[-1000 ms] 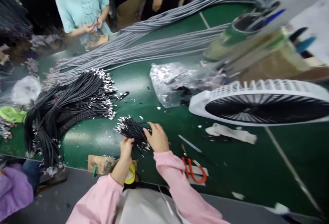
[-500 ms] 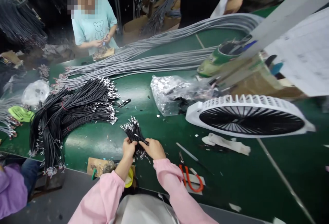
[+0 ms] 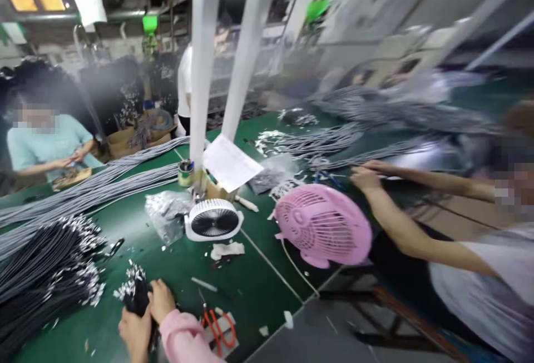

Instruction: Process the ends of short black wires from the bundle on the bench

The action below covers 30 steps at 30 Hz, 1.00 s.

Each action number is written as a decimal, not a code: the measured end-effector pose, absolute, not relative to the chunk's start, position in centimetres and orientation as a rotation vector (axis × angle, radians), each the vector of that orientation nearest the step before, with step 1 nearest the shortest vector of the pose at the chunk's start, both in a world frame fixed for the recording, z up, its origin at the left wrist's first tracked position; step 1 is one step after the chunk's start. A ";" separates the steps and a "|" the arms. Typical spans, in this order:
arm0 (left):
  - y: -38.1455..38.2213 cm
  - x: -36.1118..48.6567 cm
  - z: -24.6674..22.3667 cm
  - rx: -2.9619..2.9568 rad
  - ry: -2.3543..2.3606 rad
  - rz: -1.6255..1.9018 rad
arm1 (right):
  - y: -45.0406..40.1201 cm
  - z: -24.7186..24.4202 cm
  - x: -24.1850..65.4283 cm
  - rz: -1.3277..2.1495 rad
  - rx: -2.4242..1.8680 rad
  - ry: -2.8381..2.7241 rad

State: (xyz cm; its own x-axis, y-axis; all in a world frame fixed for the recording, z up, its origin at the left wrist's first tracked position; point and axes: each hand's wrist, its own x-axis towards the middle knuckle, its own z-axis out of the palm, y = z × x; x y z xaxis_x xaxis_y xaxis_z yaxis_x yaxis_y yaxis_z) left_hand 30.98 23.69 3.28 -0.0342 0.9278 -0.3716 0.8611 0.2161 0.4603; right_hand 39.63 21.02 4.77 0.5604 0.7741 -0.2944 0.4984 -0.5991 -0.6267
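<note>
camera view: swung to the right over the last half second, so the short black bundle [image 3: 136, 295] and both hands now sit at the lower left.
come into sight: a pink fan [image 3: 323, 224] and, to its right, a co-worker [image 3: 463, 274] in a pale top, arms stretched forward.
gone from sight: the yellow tub and wooden board beneath the left wrist, and the purple garment at far left.
bundle: many short black wires, their pale tips in a ragged tuft at the far end; half a second ago they lay splayed and crossing, now they look drawn closer together.
bundle's place: in the hands over the green table [image 3: 254, 296], just right of the big black cable pile [image 3: 41, 274] and left of the red-handled tool [image 3: 219, 327].
left hand [image 3: 136, 329]: grasping the bundle low down, from the near side.
right hand [image 3: 161, 299]: fingers bent against the bundle's right side; i cannot tell whether it grips wires or only presses.
hidden: the bundle's middle and most of its near end, behind the hands.
cut off: the left wrist at the bottom edge, the cable pile at the left edge.
hard to make out: single wires in the bundle, whether it touches the table, and what the co-worker's fingers hold; the background is smeared.
</note>
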 end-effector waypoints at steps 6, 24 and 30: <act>24.5 30.5 0.8 1.729 1.966 0.087 | 20.9 1.6 39.4 0.817 -2.297 -0.964; 24.2 30.8 -0.8 1.849 2.115 0.215 | 18.1 2.0 38.4 0.784 -2.170 -0.770; 24.6 30.5 -0.4 1.792 2.136 0.168 | 14.1 3.0 39.1 0.766 -2.051 -0.791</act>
State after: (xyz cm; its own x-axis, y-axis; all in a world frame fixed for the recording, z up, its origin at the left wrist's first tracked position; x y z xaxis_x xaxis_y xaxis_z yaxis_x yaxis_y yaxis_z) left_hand 30.52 24.61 -0.39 -0.1415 0.9723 -0.1860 0.9314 0.1944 0.3076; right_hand 39.11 14.09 3.04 0.6228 0.7440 -0.2422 0.2655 -0.4921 -0.8290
